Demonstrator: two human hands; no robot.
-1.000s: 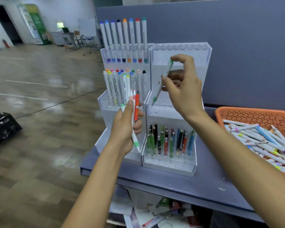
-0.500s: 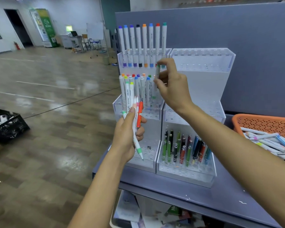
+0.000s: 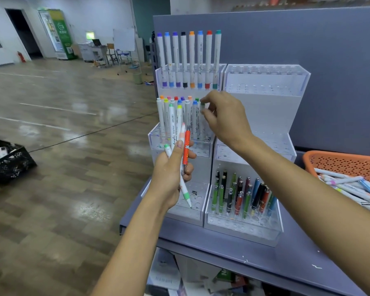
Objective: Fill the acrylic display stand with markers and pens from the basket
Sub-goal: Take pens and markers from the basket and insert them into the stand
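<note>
Right at the tips, the right hand's fingers pinch the cap end of a green-capped marker. It stands upright at the right end of the mid tier in the left half of the acrylic display stand, which is clear, stepped plastic w/ round holes in each shelf. The left hand is wrapped round a bundle of markers plus an orange pen, held in front of the stand's lower left tier. The barrels are slim, white and speckled; one reads "Acrylic Marker" in script, and the smaller brand mark is too small to read. One marker tip points down toward the bottom left tier.

Further out, the top row holds eight tall markers w/ coloured caps, and glossy pens fill the bottom right tier. The stand sits on a grey desk. At right is the basket — orange perforated plastic, heaped w/ more markers. A black lattice crate is on the wood-look floor.
</note>
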